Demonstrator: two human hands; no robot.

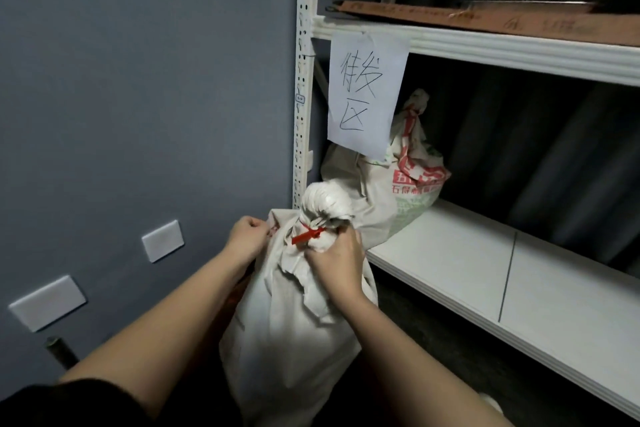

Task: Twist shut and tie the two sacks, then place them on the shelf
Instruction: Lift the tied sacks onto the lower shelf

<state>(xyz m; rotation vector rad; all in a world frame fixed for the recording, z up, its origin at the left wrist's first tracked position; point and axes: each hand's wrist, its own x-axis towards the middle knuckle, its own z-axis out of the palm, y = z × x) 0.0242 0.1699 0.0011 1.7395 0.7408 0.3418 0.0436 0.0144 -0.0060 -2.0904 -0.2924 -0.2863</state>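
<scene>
The sack (pixel 294 333) stands upright in front of the shelf (pixel 485 274), its neck twisted into a white knob with a red tie (pixel 309 235) cinched around it. The right hand (pixel 337 262) grips the gathered cloth just under the tie, fingers curled tight around the neck, the tie's loose end sticking out just left of them. The left hand (pixel 246 236) pinches the sack's cloth at its left shoulder, fingers curled. Beyond the right fingers, a second sack (pixel 391 184), already tied in red, sits on the shelf below a paper sign (pixel 365 94).
</scene>
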